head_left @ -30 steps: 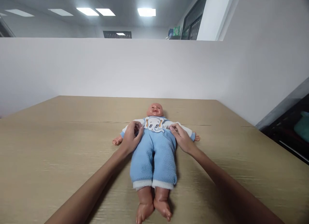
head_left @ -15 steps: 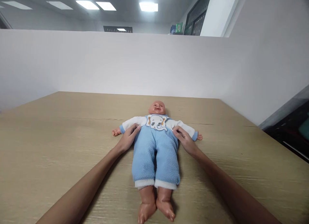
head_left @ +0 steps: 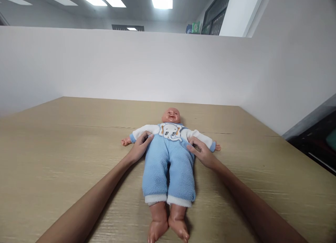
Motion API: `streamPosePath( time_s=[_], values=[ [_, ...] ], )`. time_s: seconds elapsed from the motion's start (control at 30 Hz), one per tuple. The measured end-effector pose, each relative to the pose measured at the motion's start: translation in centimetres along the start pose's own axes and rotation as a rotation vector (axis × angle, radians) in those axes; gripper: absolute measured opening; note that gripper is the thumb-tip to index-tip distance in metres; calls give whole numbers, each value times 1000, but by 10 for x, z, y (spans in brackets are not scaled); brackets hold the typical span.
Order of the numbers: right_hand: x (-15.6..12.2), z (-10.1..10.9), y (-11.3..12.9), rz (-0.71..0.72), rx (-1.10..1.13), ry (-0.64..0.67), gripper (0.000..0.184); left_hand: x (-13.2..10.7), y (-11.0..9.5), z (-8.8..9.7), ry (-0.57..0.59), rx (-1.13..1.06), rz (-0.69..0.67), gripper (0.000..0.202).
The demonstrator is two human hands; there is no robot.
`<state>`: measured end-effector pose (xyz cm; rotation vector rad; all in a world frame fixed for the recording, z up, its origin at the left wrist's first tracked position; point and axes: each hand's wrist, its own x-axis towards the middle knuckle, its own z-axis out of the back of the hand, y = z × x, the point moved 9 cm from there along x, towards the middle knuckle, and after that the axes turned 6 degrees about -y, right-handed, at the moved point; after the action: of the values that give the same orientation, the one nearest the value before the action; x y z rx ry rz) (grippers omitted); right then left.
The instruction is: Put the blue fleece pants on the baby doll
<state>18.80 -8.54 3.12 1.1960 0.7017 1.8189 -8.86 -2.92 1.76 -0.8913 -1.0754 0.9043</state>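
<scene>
A baby doll [head_left: 169,162] lies on its back on the table, its head at the far end and its bare feet toward me. It wears light blue fleece overalls with an elephant face [head_left: 170,131] on the chest and white sleeves. My left hand [head_left: 141,147] is closed on the doll's side just below its arm, thumb on the blue cloth. On the opposite side, my right hand [head_left: 203,152] grips the doll's waist. Its thumb lies on the overalls, apart from the curled forefinger. The other fingertips of both hands are partly hidden.
The wooden table [head_left: 65,155] stretches out on both sides of the doll. A low white partition [head_left: 147,66] rises behind it, and a white wall [head_left: 294,68] stands at the right. Dark objects [head_left: 315,138] are beyond the table's right edge.
My right thumb has moved away from the forefinger, leaving a gap between them. The left hand and the doll stay nearly in place. The view has tilted slightly.
</scene>
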Motion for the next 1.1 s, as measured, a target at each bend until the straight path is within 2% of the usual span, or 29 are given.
streamPosePath(
  time_s=[0.1, 0.17, 0.4, 0.5, 0.6, 0.7, 0.87, 0.97, 1.1],
  values=[
    [-1, 4, -22, -177, 225, -80, 34, 0, 3, 1, -14, 18, 2, 35],
    [-1, 4, -33, -245, 348, -147, 35, 0, 3, 1, -14, 33, 1, 36],
    [2, 8, -38, -298, 625, -387, 30, 1, 2, 2, 12, 29, -14, 35],
    [0, 9, -45, -358, 659, -408, 37, 1, 4, 3, 11, 43, -18, 34],
    [0, 11, -44, -288, 334, -330, 36, 1, 5, 5, -14, 66, -30, 33],
    [0, 11, -27, -100, -117, -223, 25, 1, 5, 5, -22, 95, -50, 35],
    [1, 26, 4, 122, -647, -228, 21, -2, -5, 5, -66, 200, -110, 32],
    [2, 48, 4, 115, -834, -256, 35, -6, -14, 8, -126, 255, -165, 25],
    [-5, 78, -22, -66, -929, -259, 58, -9, -33, 15, -267, 360, -212, 27]
  ],
)
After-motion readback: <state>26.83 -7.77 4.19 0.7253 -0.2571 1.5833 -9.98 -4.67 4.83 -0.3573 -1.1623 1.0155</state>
